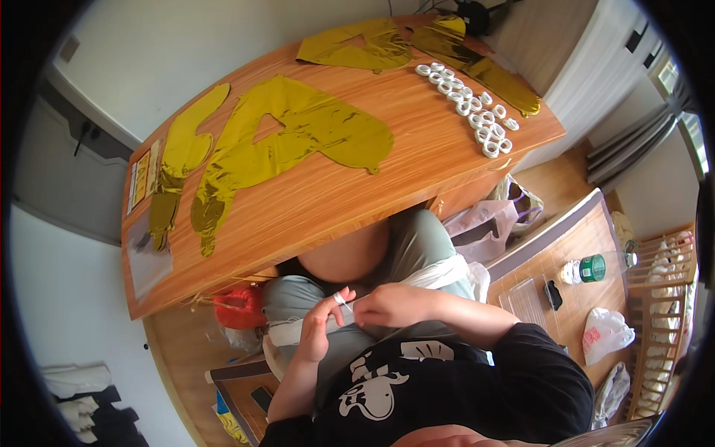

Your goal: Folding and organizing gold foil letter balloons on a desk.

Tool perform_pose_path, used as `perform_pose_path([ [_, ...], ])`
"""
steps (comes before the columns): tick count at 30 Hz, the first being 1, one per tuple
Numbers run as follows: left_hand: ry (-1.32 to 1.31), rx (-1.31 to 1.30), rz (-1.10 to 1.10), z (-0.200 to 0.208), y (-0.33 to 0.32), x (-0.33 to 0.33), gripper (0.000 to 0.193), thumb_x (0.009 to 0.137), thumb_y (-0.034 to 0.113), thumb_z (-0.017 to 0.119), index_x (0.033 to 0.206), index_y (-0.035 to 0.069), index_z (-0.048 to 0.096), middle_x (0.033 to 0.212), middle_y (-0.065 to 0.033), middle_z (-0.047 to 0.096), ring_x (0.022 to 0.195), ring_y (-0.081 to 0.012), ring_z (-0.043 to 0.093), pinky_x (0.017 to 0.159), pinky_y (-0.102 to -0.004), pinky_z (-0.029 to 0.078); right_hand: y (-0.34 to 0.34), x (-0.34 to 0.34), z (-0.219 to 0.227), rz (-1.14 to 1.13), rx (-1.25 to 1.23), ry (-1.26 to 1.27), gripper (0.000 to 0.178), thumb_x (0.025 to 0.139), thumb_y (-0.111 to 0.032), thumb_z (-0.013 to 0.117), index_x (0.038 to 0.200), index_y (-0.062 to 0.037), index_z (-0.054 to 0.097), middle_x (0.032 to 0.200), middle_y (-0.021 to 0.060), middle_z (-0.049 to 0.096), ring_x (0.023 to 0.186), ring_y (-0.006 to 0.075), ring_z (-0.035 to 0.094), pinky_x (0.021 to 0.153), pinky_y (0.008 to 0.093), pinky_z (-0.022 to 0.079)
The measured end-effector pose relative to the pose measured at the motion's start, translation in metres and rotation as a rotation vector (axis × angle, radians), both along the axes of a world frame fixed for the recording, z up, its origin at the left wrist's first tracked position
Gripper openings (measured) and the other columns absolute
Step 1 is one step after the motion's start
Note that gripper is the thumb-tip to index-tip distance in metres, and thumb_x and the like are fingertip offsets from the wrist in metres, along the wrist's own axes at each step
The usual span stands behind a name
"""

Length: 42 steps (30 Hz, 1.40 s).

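Over my lap, my left hand (316, 332) has white ribbon (339, 298) wound round its raised fingers. Close beside it on the right, my right hand (393, 305) is closed in a pinch, and a thin stretch of the ribbon runs between the two. The pinching fingertips are partly hidden. A white strip (287, 332) lies across my thighs beneath both hands. On the desk (298, 212), several small white ribbon coils (477, 112) sit in rows at the right. Flat gold foil balloons (313, 123) are spread over the desktop.
A clear plastic sheet (147, 257) lies at the desk's left end. Below the desk are a red bag (240, 307) and a pink bag (488, 223). To my right, a low table (536, 272) carries a bottle (585, 269), a black object (553, 295) and a white plastic bag (607, 335).
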<state>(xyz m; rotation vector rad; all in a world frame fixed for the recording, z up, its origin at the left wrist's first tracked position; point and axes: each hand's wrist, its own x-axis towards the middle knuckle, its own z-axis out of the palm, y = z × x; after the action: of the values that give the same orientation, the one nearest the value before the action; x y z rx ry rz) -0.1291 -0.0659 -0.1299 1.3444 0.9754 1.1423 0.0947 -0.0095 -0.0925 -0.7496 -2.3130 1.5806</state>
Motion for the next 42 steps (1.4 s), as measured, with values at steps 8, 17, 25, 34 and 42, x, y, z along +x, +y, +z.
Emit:
perform_pose_path([
  [8,0.464,0.263,0.025,0.005,0.005,-0.01,0.061,0.107,0.053,0.041,0.106,-0.001,0.069,0.103,-0.0142,0.073,0.077,-0.0168,0.058,0.078,-0.0348,0.049,-0.013,-0.007,0.0,-0.122,-0.142,0.367,0.02,0.104,-0.024,0.057,0.105,-0.0052,0.065,0.088,0.0165,0.069,0.083,0.0346,0.068,0.074,0.0423,0.052],
  [17,0.497,0.31,-0.12,0.007,0.003,-0.016,0.043,0.107,0.036,0.048,0.103,-0.002,0.066,0.108,-0.0143,0.071,0.083,-0.0161,0.061,0.071,-0.0346,0.049,-0.011,-0.004,0.005,-0.196,-0.159,0.211,0.019,0.105,-0.02,0.055,0.102,-0.0039,0.064,0.087,0.0112,0.069,0.084,0.0314,0.069,0.074,0.0419,0.052],
  [25,-0.079,-0.102,-0.298,-0.007,0.0,-0.035,0.063,0.108,0.053,0.039,0.094,-0.001,0.069,0.095,-0.0123,0.072,0.079,-0.0176,0.062,0.074,-0.035,0.048,-0.015,-0.007,-0.006,-0.167,-0.144,0.13,0.023,0.106,-0.028,0.053,0.109,-0.0073,0.064,0.094,0.0163,0.07,0.09,0.0376,0.068,0.081,0.0452,0.052],
  [34,-0.273,-0.216,-0.197,-0.013,-0.005,-0.045,0.057,0.108,0.046,0.04,0.102,0.001,0.073,0.094,-0.0105,0.073,0.074,-0.0166,0.059,0.069,-0.0346,0.044,-0.018,-0.01,-0.003,-0.098,-0.144,-0.024,0.022,0.108,-0.022,0.051,0.103,-0.0029,0.06,0.09,0.0141,0.067,0.086,0.0343,0.066,0.077,0.0424,0.05],
  [42,0.1,0.077,-0.012,-0.004,-0.008,-0.016,0.048,0.106,0.036,0.043,0.102,0.0,0.074,0.093,-0.0134,0.074,0.07,-0.0218,0.059,0.07,-0.035,0.048,-0.024,-0.013,-0.017,-0.027,-0.208,0.119,0.022,0.11,-0.022,0.048,0.108,-0.0032,0.058,0.093,0.0108,0.062,0.087,0.0234,0.059,0.083,0.0354,0.047],
])
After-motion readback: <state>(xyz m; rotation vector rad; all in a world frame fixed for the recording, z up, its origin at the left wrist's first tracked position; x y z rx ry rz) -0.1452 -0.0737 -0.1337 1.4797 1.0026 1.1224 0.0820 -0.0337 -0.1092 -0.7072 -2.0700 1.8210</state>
